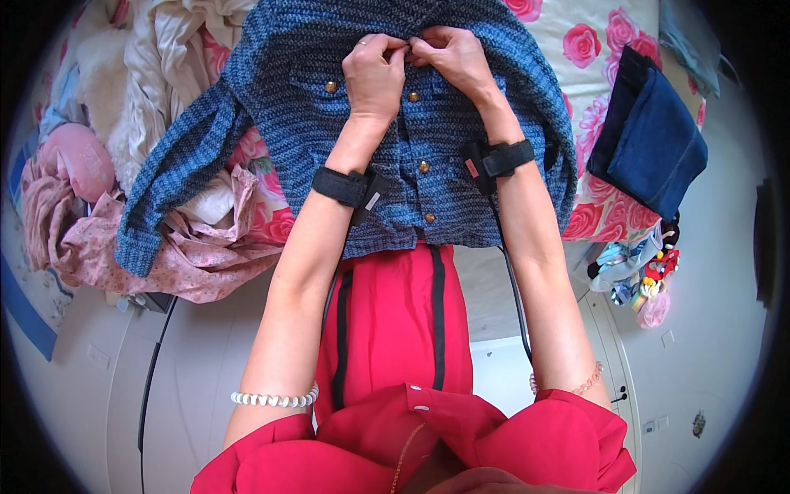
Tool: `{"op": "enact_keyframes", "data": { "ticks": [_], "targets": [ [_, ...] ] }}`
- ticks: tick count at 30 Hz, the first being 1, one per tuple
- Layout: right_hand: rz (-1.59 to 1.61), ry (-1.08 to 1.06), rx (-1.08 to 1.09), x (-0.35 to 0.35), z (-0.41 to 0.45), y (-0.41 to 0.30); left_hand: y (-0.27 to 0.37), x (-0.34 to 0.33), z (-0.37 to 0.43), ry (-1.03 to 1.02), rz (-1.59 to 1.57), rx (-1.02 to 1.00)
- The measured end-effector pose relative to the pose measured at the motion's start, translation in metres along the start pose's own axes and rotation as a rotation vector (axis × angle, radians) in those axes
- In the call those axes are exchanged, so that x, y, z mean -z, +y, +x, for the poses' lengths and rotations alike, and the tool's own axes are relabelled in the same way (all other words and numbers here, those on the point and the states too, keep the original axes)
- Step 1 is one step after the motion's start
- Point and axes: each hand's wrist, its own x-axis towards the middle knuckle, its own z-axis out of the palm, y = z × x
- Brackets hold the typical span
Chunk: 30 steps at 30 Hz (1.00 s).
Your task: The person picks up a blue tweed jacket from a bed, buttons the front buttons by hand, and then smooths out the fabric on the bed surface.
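A blue woven jacket (296, 148) lies spread on the bed in front of me, its collar end away from me and its hem towards me. My left hand (375, 77) pinches the front edge high up, with thumb and fingertips together. Right beside it, my right hand (453, 58) grips the other side of the same spot; the fingertips of both almost meet. What lies between them is too small to make out. Below the hands, gold buttons (423, 166) run down the front, and another gold button (331, 87) sits on a chest pocket. One sleeve (179, 179) stretches out to the left.
The bed has a rose-print sheet (583, 216). Folded dark blue trousers (657, 142) lie at the right. On the left are a heap of white clothes (166, 74), a pink rounded item (79, 160) and pink floral fabric (185, 272). Small colourful items (648, 272) hang beyond the bed's right edge.
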Motion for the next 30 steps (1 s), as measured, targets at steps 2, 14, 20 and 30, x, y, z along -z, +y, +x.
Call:
{"op": "enact_keyframes", "data": {
  "ticks": [2, 14, 20, 30],
  "targets": [
    [0.02, 0.01, 0.026, 0.001, 0.001, 0.005, 0.001, -0.001, -0.002, -0.004, -0.157, 0.142],
    [0.113, -0.004, -0.025, -0.002, -0.005, -0.003, 0.001, 0.012, 0.005, -0.161, -0.55, 0.645],
    [0.131, -0.013, -0.069, 0.002, -0.006, -0.005, 0.001, 0.027, 0.02, -0.348, -0.673, 0.782],
    [-0.339, -0.192, -0.034, 0.013, 0.006, -0.017, -0.011, 0.029, 0.01, -0.356, -0.81, 0.833]
  ]
}}
